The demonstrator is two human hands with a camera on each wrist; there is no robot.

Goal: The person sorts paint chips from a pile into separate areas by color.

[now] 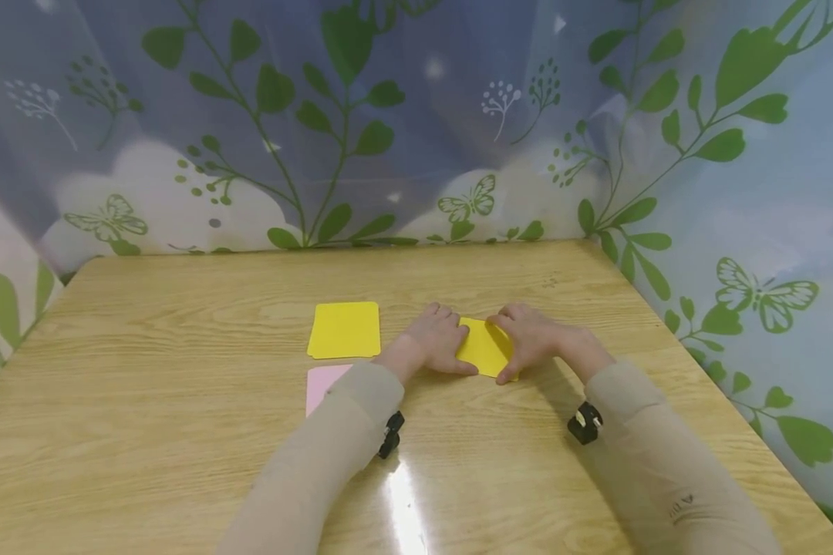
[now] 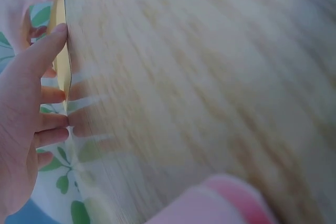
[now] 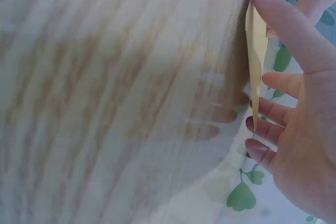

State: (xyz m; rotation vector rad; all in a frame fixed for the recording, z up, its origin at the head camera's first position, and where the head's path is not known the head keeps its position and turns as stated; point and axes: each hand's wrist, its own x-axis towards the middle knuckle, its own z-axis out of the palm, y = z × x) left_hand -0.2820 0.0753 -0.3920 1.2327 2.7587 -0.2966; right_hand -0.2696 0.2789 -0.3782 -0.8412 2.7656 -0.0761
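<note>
A yellow square of paper lies between both hands at the right of the table, its right side bent up. My left hand grips its left side, thumb at the near edge. With thumb near and fingers far, my right hand holds the raised right side. In the left wrist view the paper shows edge-on behind the left thumb. The right wrist view has the same paper slanting up from the table between thumb and fingers. Part of its surface is hidden by the hands.
Another yellow square lies flat left of the hands. Nearer, a pink sheet is partly covered by the left sleeve. The wooden table meets a leaf-printed curtain at its back and right edges. Each wrist carries a small black device.
</note>
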